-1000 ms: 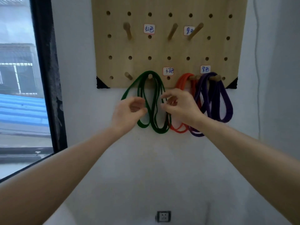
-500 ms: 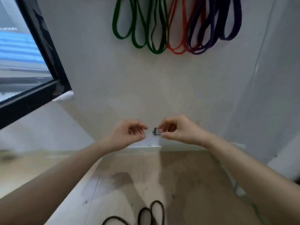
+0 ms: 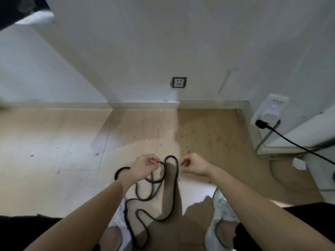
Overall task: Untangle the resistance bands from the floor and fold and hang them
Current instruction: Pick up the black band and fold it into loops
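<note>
Head view pointed down at the floor. The black resistance band lay at 6 o'clock in loose overlapping loops between the two pale shoes. The left hand pinched one strand between thumb and forefinger at the tangle's 11 o'clock edge. The right hand sat at 1 o'clock, just beside the top loop and apart from it, its fingers curled and holding nothing I could see. My judgement was that the step in hand was the first lift. To do it well I would raise the pinched strand slowly, let the loops fall open under their own weight, and have the right hand take the neighbouring loop rather than pull against a crossing. Keep both shoes off the band. Several things were hard to read. The crossings at the middle were blurred, so I could not tell which strand lay over which, or whether this was one band or two. The left wrist hid part of the loop at 9 o'clock. The lowest loop ran toward the bottom edge beside the left shoe. No hanging place showed.
</note>
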`<state>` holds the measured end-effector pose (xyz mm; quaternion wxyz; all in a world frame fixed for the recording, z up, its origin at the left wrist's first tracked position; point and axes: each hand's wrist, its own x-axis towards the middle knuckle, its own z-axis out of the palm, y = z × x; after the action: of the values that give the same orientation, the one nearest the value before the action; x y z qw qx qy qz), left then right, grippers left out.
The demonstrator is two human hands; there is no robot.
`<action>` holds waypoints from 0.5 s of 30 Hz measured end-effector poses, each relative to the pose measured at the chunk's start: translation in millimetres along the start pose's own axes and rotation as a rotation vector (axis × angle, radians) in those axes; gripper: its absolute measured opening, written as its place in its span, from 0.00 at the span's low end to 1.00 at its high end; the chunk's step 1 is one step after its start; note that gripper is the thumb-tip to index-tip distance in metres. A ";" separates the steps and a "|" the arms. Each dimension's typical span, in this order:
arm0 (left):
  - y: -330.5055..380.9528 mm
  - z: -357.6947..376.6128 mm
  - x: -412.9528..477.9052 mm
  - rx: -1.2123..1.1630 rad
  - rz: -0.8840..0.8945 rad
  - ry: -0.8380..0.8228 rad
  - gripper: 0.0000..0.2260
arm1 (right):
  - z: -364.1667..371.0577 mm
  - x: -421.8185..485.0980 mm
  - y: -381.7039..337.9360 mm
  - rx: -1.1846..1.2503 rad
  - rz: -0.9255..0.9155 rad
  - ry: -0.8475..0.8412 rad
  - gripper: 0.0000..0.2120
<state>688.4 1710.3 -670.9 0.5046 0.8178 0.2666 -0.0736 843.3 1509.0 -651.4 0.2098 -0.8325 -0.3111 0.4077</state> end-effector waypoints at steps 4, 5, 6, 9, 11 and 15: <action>-53.8 34.8 -11.0 0.114 -0.154 -0.135 0.08 | 63.2 8.4 29.0 0.014 0.097 -0.132 0.11; -67.8 41.3 -15.4 0.193 -0.192 -0.192 0.07 | 78.2 10.7 34.4 -0.010 0.102 -0.168 0.14; -80.6 46.3 -19.8 0.286 -0.203 -0.240 0.08 | 92.2 12.6 39.2 -0.055 0.098 -0.211 0.18; -114.2 55.3 -29.3 0.528 -0.156 -0.319 0.23 | 125.3 15.9 55.3 -0.188 0.089 -0.338 0.31; -121.8 56.0 -30.9 0.615 -0.114 -0.292 0.28 | 139.3 17.2 66.0 -0.214 0.096 -0.379 0.33; -123.3 57.1 -18.1 0.777 -0.024 -0.315 0.30 | 155.5 15.2 83.4 -0.277 0.076 -0.435 0.32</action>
<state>618.7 1697.4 -788.2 0.1923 0.9229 0.1483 -0.2987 753.6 1474.5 -800.1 0.0065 -0.7571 -0.3703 0.5382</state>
